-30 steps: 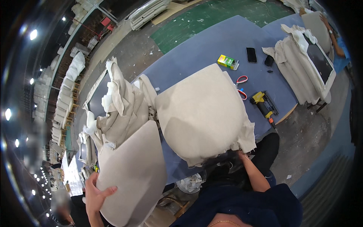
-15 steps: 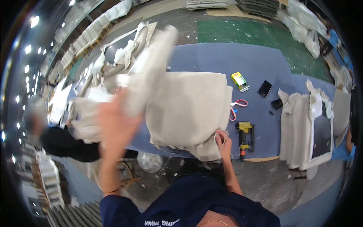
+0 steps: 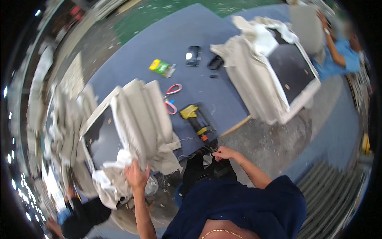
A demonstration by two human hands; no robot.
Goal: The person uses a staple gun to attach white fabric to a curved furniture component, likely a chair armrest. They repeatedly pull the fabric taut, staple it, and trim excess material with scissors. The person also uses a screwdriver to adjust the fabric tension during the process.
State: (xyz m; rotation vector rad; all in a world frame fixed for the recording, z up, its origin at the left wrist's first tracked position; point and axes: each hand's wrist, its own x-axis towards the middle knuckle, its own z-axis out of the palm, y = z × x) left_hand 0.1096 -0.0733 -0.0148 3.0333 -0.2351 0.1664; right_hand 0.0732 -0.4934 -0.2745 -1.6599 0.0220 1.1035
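A beige upholstered cushion (image 3: 129,104) is tilted on the left part of the blue table, its black underside turned left and loose fabric spilling over the near edge. At its near end my left hand (image 3: 136,175) is closed on the cover, beside a bunch of white lining. My right hand (image 3: 225,153) is closed by the front edge, just below the handle of a yellow and black staple gun (image 3: 195,118). A dark piece, perhaps the air hose, reaches its fingers; what they hold is unclear. Red-handled scissors (image 3: 172,99) lie between cushion and gun.
On the table (image 3: 139,51) are a yellow-green box (image 3: 161,67), a phone (image 3: 193,55) and a small black case (image 3: 215,62). Another upholstered cushion (image 3: 254,75) stands at the right. People work at far right and lower left. A clear plastic container (image 3: 151,186) sits below the table edge.
The cushion has been turned over, showing its black underside. My left hand has come down to its near end; my right hand has left the fabric for the staple gun's side. The view has turned right.
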